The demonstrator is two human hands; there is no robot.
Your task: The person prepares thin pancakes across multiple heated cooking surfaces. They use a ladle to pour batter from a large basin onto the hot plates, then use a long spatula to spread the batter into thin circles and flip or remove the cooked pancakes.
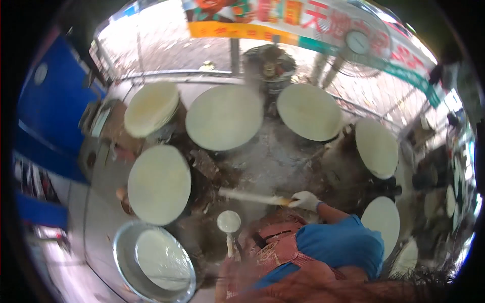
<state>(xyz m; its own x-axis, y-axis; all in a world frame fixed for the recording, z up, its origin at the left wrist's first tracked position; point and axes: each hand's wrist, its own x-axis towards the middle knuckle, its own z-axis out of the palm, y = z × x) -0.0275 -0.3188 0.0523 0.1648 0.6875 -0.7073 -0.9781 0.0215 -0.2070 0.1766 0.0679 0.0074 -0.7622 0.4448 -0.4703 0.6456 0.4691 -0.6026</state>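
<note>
My right hand [305, 200], in a white glove, grips a long pale spatula [254, 197] by its wooden handle, and the blade points left above the dark floor. A ladle [229, 221] filled with white batter is close before my body. My left hand [230, 248] is at the ladle's handle, small and blurred, with most of the arm hidden. Below left, a metal basin [120, 253] contains white batter [163, 257]. Round griddles covered with pale batter or pancakes curve around me, including a left one [159, 185], a back one [224, 117] and a right one [380, 223].
More round, pale-topped griddles stand at back left [151, 110], back right [308, 111] and right [377, 147]. A pedestal fan [357, 42] is behind them, near a banner [322, 22] bearing writing. Blue panels [57, 98] stand at left. Steam or haze blurs the middle floor.
</note>
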